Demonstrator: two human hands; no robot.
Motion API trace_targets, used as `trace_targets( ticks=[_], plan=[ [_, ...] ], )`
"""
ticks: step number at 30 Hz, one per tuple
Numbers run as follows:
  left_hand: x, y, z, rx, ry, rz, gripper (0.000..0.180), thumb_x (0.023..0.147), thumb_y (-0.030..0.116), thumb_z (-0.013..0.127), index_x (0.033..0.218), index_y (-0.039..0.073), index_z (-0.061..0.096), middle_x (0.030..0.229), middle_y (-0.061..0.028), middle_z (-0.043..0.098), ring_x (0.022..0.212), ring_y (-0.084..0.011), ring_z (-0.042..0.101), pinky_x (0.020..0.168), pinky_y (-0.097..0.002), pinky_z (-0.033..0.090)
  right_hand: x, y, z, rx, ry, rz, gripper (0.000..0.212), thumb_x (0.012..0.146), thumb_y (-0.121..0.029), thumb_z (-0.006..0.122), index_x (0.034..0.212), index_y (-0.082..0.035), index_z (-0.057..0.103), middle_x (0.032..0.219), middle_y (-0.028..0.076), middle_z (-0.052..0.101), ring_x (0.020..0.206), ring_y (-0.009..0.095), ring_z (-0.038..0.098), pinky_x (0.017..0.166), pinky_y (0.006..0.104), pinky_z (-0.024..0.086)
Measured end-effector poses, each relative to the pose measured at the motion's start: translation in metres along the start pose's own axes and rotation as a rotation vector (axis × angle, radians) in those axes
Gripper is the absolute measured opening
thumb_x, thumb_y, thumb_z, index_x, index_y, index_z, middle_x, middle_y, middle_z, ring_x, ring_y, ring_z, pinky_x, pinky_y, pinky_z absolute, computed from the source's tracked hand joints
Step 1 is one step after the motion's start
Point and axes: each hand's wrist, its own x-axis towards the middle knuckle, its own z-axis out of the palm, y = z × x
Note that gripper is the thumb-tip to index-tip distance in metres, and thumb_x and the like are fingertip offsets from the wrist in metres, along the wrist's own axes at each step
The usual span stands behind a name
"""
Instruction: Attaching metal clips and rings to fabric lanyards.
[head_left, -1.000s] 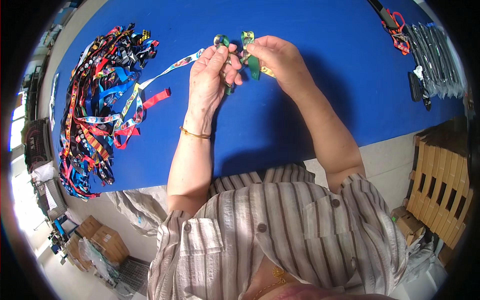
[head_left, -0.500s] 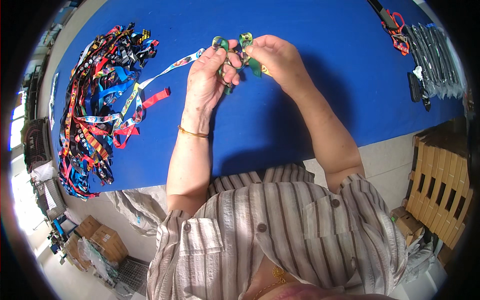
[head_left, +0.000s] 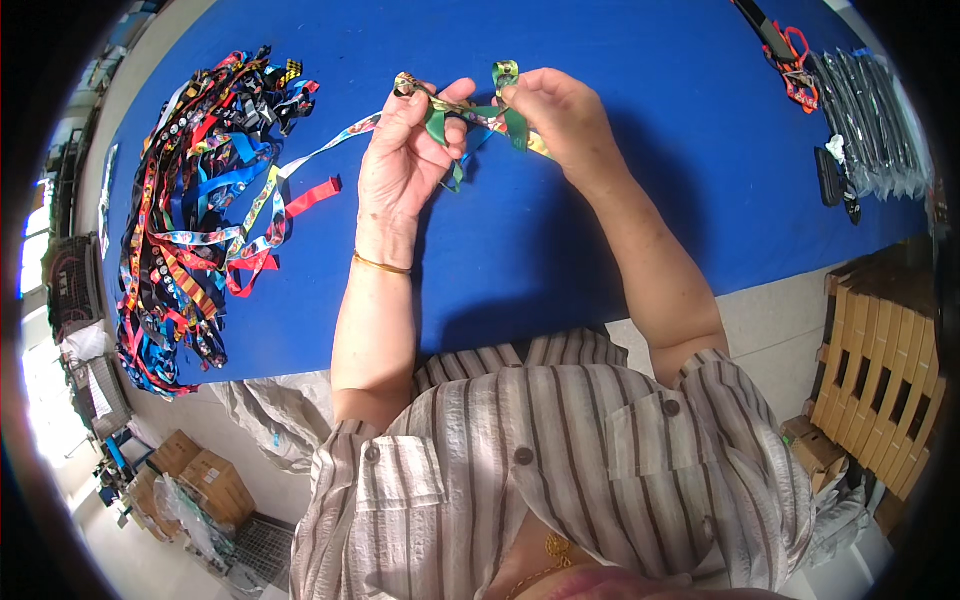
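Note:
My left hand (head_left: 396, 165) pinches a looped patterned lanyard strap between thumb and fingers above the blue table. A few steps of ribbon away, my right hand (head_left: 567, 122) grips the green end of a lanyard strap (head_left: 516, 130), with a small curl standing above the thumb. Green and printed lengths span the gap between the hands, and a blue-green tail dangles below. One pale multicoloured strap (head_left: 345, 134) runs from my left hand toward the pile of printed lanyards (head_left: 180, 230) on the left. Overlapping ribbons and fingers hide how the straps join.
The blue table (head_left: 520, 250) lies under both hands. At its far right are red-handled scissors (head_left: 797, 60), a row of dark items in clear plastic (head_left: 875, 120) and a small black object (head_left: 828, 175). Cardboard boxes (head_left: 215, 485) stand on the floor at left.
My left hand has shifted left and its loop has tilted over. The hands are farther apart, with more ribbon drawn out between them.

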Motion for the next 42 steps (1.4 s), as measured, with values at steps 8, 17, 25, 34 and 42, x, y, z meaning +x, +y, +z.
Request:
trace_targets(
  ticks=[8, 17, 25, 34, 42],
  plan=[
    [0.0, 0.0, -0.004, 0.053, 0.019, -0.002, 0.019, 0.099, 0.014, 0.059, 0.113, 0.001, 0.058, 0.092, -0.012, 0.064, 0.06, -0.0143, 0.049, 0.057, -0.0311, 0.047, -0.001, -0.002, 0.0, -0.081, -0.067, 0.034, 0.021, 0.092, -0.019, 0.066, 0.1, 0.0, 0.066, 0.085, 0.006, 0.069, 0.077, 0.009, 0.064, 0.066, 0.0219, 0.049],
    [-0.003, -0.006, 0.006, 0.405, 0.184, 0.053, 0.005, 0.098, 0.005, 0.055, 0.1, 0.003, 0.051, 0.078, -0.0102, 0.058, 0.053, -0.0113, 0.045, 0.05, -0.027, 0.046, 0.0, 0.004, 0.001, -0.181, -0.211, -0.101, 0.016, 0.095, -0.012, 0.063, 0.099, 0.003, 0.063, 0.084, 0.006, 0.068, 0.077, 0.009, 0.062, 0.067, 0.0238, 0.05],
    [-0.006, -0.007, 0.015, 0.734, 0.108, -0.021, 0.01, 0.098, 0.006, 0.052, 0.107, 0.003, 0.049, 0.077, -0.0062, 0.061, 0.055, -0.0093, 0.049, 0.05, -0.0231, 0.042, -0.003, 0.003, -0.003, -0.444, -0.32, -0.204, 0.008, 0.097, -0.006, 0.059, 0.098, 0.002, 0.061, 0.087, 0.004, 0.068, 0.08, 0.008, 0.062, 0.072, 0.025, 0.05],
    [-0.009, -0.011, 0.027, 0.994, 0.132, -0.027, 0.013, 0.099, 0.015, 0.06, 0.105, 0.004, 0.056, 0.074, -0.0015, 0.06, 0.056, -0.0052, 0.048, 0.048, -0.019, 0.037, -0.001, 0.005, -0.009, -0.579, -0.252, -0.384, 0.016, 0.089, -0.017, 0.065, 0.088, -0.002, 0.063, 0.07, 0.01, 0.066, 0.061, 0.02, 0.063, 0.059, 0.0324, 0.048],
    [-0.012, -0.012, 0.031, 0.961, 0.057, -0.023, 0.01, 0.098, 0.013, 0.063, 0.102, 0.006, 0.058, 0.072, 0.0016, 0.06, 0.058, -0.0028, 0.048, 0.051, -0.0171, 0.036, 0.004, -0.008, -0.012, -0.441, -0.271, 0.008, 0.022, 0.098, -0.019, 0.063, 0.095, 0.002, 0.066, 0.082, 0.004, 0.068, 0.076, 0.009, 0.062, 0.07, 0.0251, 0.05]
  ],
)
